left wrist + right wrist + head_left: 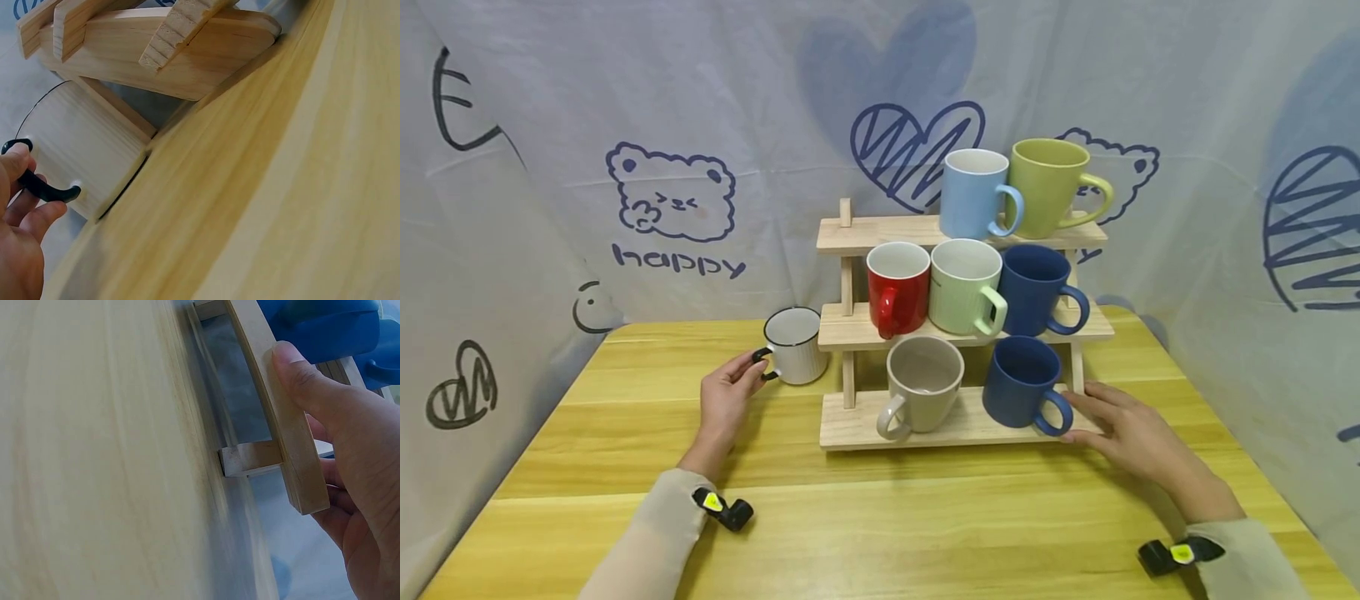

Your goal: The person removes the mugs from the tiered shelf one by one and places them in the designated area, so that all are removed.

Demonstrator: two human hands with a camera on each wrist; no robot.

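My left hand (727, 395) pinches the black handle of a white mug (797, 354) with a dark rim. In the left wrist view the fingers curl around that handle, and the mug (84, 144) stands beside the wooden rack's left end. At the other side, my right hand (1131, 429) grips the right end of the bottom shelf of the three-tier wooden rack (850, 429). The right wrist view has the thumb on top of the shelf board (284, 419), with the other fingers partly hidden behind it. A dark blue mug (1018, 387) sits just beside the right fingers.
The bottom shelf also bears a beige mug (921, 392). On the middle shelf are a red mug (910, 292), a pale green mug (958, 287) and another dark blue mug (1033, 292). A light blue mug (970, 196) and an olive-green mug (1045, 192) occupy the top. Behind hangs a printed curtain (775, 125).
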